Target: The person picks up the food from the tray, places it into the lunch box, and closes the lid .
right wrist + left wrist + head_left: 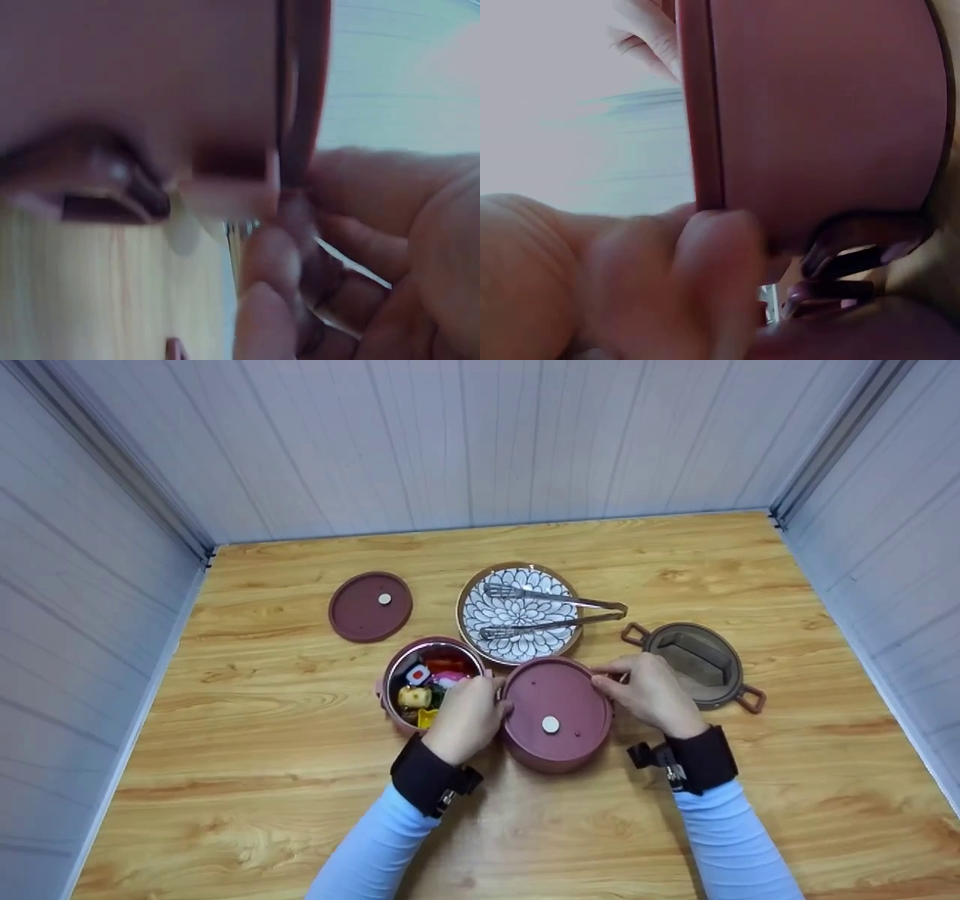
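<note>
A dark red lidded pot (pixel 555 761) stands at the middle of the table, its round lid (pixel 551 690) on top. At its left side, my left hand (pixel 469 716) pinches the lid's edge, the fingers blurred in the left wrist view. My right hand (pixel 652 690) pinches the opposite edge beside a pink side clip (pixel 232 196). Loop handles (pixel 112 206) stick out lower on the pot's wall. Left of it, a second pot (pixel 386 682) without a lid holds several colourful small food-like pieces (pixel 415 697), partly hidden by my left hand.
Behind the pots lies a flower-patterned plate (pixel 480 607) with metal tongs (pixel 600 616) across it. A loose dark red lid (pixel 364 611) is at the back left. To the right is a brown two-handled dish (pixel 697 660), partly behind my right hand. Pale panels (pixel 450 450) wall the table.
</note>
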`<state>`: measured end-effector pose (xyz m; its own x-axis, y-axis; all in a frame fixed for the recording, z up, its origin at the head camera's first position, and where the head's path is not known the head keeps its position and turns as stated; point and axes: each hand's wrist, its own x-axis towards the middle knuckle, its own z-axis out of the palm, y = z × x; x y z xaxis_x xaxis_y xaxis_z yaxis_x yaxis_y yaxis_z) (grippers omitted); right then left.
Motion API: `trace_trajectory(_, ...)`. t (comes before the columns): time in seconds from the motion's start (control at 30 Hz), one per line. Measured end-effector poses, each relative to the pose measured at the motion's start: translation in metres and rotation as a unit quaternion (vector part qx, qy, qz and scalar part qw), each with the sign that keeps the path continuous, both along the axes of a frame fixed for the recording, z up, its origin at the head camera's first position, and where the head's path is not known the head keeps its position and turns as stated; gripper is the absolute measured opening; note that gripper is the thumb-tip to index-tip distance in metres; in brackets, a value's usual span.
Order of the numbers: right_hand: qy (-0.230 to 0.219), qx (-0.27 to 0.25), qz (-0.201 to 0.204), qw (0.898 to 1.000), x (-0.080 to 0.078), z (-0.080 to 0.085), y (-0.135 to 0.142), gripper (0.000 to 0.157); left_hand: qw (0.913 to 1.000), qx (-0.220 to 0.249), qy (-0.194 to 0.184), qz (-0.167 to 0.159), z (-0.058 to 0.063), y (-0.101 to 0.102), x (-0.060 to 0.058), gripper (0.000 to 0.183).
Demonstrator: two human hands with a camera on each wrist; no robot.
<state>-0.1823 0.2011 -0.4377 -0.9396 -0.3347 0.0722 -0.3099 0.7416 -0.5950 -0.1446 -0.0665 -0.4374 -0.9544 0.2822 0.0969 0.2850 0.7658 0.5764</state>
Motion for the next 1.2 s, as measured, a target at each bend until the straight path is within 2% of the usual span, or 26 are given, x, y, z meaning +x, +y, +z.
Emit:
trace_trajectory(0.1,0.025,0.022,0.041,0.999,0.002,0.008,0.005,0.043,0.9996,-0.005,0.022,-0.018,0.005,0.000,0.000,0.034)
trace_trajectory(0.23,0.034,0.065,0.099,0.992,0.005,0.021,0.010,0.075,0.9967,-0.014,0.042,-0.069,0.012,-0.001,-0.002,0.080)
trace_trajectory(0.33,0.010,0.112,0.141,0.984,0.008,0.026,0.009,0.100,0.9920,-0.040,0.023,-0.117,0.012,0.001,-0.006,0.110)
trace_trajectory(0.43,-0.023,0.151,0.171,0.973,0.010,0.023,0.003,0.118,0.9851,-0.069,-0.017,-0.157,0.009,0.004,-0.011,0.128)
trace_trajectory(0.57,-0.056,0.177,0.172,0.967,0.011,0.020,-0.006,0.127,0.9756,-0.101,-0.056,-0.187,0.007,0.008,-0.017,0.136)
trace_trajectory(0.77,-0.068,0.201,0.160,0.964,0.009,0.022,-0.014,0.133,0.9681,-0.131,-0.081,-0.197,0.013,0.011,-0.022,0.136)
trace_trajectory(0.97,-0.056,0.232,0.154,0.959,0.009,0.022,-0.019,0.135,0.9659,-0.144,-0.058,-0.207,0.009,0.010,-0.024,0.137)
trace_trajectory(1.1,-0.058,0.239,0.148,0.958,0.012,0.024,-0.021,0.134,0.9677,-0.133,-0.039,-0.210,0.005,0.009,-0.023,0.136)
trace_trajectory(1.2,-0.070,0.233,0.150,0.958,0.013,0.025,-0.023,0.133,0.9698,-0.127,-0.040,-0.204,0.004,0.008,-0.023,0.137)
